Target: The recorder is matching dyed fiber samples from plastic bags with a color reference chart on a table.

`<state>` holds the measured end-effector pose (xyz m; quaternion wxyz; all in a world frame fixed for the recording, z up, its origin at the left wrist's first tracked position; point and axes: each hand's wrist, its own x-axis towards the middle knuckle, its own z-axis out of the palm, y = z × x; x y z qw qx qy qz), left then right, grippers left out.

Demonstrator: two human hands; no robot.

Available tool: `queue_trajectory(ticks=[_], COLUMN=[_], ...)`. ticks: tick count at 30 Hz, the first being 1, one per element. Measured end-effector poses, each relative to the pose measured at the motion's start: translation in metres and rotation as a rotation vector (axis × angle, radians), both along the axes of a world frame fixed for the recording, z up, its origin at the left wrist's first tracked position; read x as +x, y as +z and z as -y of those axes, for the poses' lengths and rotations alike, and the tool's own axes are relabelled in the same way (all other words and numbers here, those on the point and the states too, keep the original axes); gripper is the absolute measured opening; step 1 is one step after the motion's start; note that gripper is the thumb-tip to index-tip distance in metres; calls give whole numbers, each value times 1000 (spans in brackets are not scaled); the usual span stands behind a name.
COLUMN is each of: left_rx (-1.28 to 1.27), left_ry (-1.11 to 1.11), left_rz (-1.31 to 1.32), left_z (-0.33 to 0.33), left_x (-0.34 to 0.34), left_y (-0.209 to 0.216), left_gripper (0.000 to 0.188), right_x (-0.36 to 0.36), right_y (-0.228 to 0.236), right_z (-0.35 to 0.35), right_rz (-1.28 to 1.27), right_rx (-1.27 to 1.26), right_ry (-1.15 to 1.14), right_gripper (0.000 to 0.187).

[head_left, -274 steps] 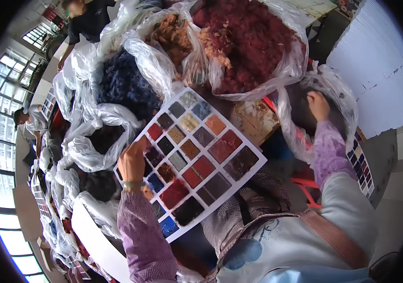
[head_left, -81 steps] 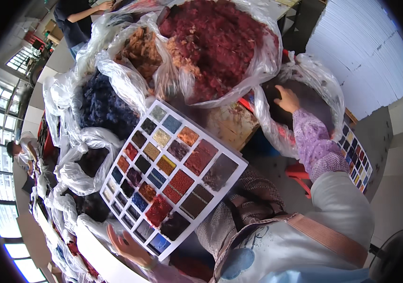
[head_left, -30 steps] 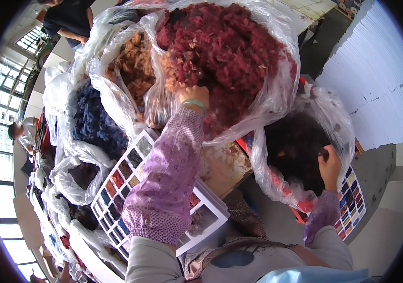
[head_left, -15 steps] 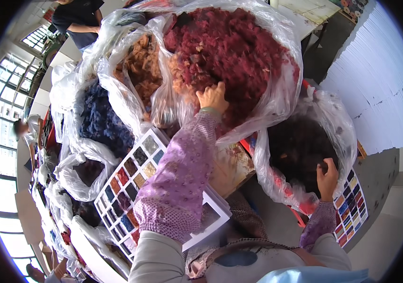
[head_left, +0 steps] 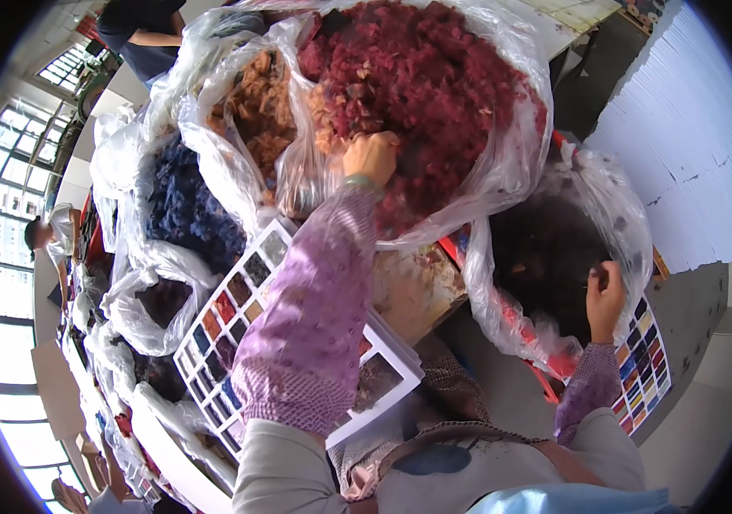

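My left hand [head_left: 370, 158], its fingers curled closed, is at the near left part of a heap of dark red loose fibre [head_left: 434, 77]. Tufts of orange fibre [head_left: 259, 107] lie just left of it, in a clear plastic bag. Whatever its fingers hold is hidden. Over a bag of dark brown fibre [head_left: 546, 257] on the right, my right hand [head_left: 606, 304] has thumb and fingertips pinched together; I cannot make out anything between them. Under my left forearm lies a white-framed colour sample board [head_left: 212, 377] with several small coloured squares.
Clear plastic bag walls [head_left: 503, 188] surround the fibre heaps. Dark blue fibre [head_left: 186, 210] fills another bag at left. A second sample board [head_left: 644, 360] is beside my right forearm. One person [head_left: 148, 38] stands at the far left, another [head_left: 59, 240] by the windows.
My left hand has shifted slightly left and its fingers have curled in more. My right hand has moved a little right and up, its fingertips drawing together.
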<state>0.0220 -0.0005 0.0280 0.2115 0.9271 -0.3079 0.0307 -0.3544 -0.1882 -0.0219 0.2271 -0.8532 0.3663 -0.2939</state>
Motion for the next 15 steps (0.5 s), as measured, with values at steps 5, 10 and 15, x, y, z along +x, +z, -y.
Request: queue_trajectory(ticks=[5, 10, 15], left_rx=[446, 342, -13], left_ry=[-71, 53, -185], left_rz=[165, 36, 178], left_z=[48, 36, 22], left_x=[-7, -4, -23], left_y=[-65, -42, 9], left_gripper=[41, 69, 81], right_x=[8, -1, -16], right_y=[3, 18, 12], right_z=[-17, -14, 22], right_rz=[-7, 60, 5], right_rx=[-118, 147, -13], right_ry=[109, 189, 59], right_gripper=[16, 18, 14])
